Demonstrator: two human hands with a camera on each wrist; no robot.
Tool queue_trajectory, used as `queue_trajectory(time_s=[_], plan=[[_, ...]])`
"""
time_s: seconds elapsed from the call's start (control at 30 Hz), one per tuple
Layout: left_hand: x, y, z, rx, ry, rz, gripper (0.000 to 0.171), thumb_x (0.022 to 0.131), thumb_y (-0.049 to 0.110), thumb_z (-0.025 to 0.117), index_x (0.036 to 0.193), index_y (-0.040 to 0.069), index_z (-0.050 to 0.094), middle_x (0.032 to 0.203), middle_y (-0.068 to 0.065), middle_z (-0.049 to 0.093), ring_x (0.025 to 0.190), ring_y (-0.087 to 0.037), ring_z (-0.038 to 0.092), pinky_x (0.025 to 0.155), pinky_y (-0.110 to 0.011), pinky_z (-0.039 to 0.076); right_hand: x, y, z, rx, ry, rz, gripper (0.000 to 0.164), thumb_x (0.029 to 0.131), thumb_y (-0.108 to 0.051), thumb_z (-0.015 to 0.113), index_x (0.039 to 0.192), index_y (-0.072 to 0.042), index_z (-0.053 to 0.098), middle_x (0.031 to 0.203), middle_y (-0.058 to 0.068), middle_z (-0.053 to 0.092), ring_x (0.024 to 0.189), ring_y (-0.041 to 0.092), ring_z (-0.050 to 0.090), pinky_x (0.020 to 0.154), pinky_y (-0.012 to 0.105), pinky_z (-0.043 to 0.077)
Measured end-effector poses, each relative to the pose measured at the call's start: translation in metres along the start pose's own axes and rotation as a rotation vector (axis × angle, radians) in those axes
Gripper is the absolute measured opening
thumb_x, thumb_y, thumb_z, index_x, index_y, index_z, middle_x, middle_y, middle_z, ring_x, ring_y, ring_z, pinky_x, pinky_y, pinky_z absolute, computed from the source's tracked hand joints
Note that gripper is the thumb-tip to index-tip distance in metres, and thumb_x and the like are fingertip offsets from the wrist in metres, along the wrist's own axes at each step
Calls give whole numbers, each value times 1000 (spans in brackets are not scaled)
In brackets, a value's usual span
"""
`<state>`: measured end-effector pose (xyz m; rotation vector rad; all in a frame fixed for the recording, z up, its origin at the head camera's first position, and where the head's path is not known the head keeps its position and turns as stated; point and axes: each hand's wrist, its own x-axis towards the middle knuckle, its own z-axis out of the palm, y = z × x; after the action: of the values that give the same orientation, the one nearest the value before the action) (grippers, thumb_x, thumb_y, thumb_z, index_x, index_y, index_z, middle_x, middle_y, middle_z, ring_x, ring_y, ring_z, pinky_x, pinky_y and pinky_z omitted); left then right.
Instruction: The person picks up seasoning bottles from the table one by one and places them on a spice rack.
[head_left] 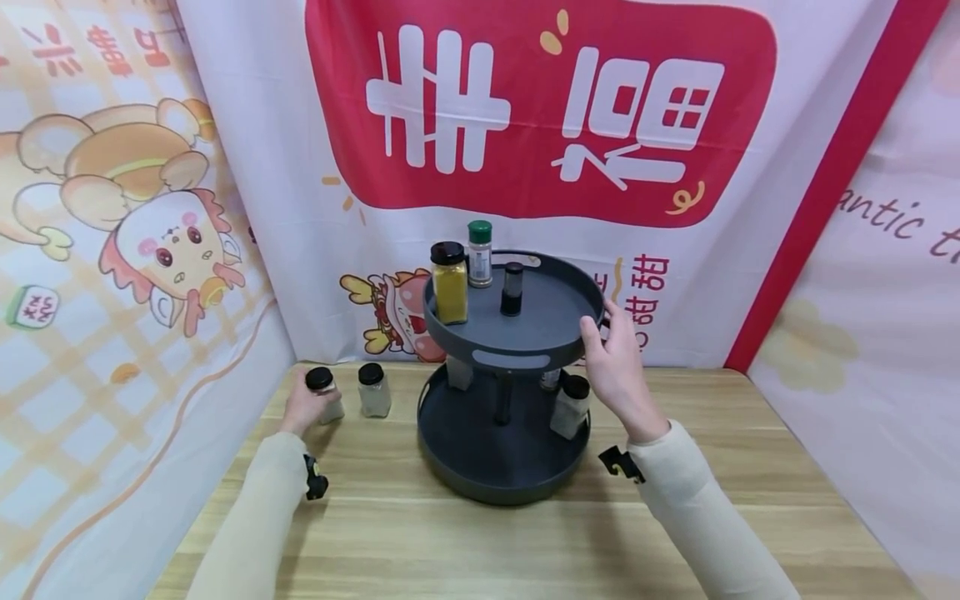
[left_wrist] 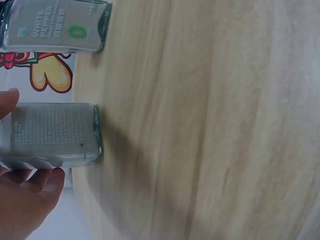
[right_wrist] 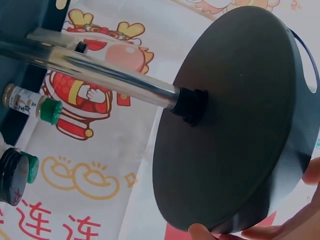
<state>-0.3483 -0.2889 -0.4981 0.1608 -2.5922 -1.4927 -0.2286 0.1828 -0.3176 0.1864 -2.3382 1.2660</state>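
Note:
At the left of the table, my left hand [head_left: 302,408] grips a square glass jar [head_left: 331,407] with a black lid. In the left wrist view, fingers and thumb lie on opposite sides of this jar [left_wrist: 52,136]. A second black-lidded jar [head_left: 375,397] stands beside it; its label reads white pepper. My right hand [head_left: 621,371] holds the right rim of the upper tray [head_left: 543,325] of a dark two-tier rack, thumb over the edge. The right wrist view shows that tray's underside [right_wrist: 225,135] and the fingers at its rim.
On the upper tray stand a yellow-filled jar [head_left: 451,292], a green-capped shaker [head_left: 480,260] and a small dark bottle [head_left: 512,292]. The lower tray [head_left: 480,467] carries a tilted-looking black-lidded jar [head_left: 570,410] and others partly hidden. Printed cloth [head_left: 262,167] hangs behind and at both sides.

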Motion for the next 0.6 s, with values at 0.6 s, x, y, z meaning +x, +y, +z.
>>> queue_trajectory(time_s=[0.6], plan=[[-5,-7,-3,18,-17,-23,63,89,16,65,134,-9,28,133,-34,38,123,-48,37,104,-57,28,49,19,-15,98,-154,76,58,103,-37,29,149,-3,24,153,16,23,140,29,18,113,45,15]])
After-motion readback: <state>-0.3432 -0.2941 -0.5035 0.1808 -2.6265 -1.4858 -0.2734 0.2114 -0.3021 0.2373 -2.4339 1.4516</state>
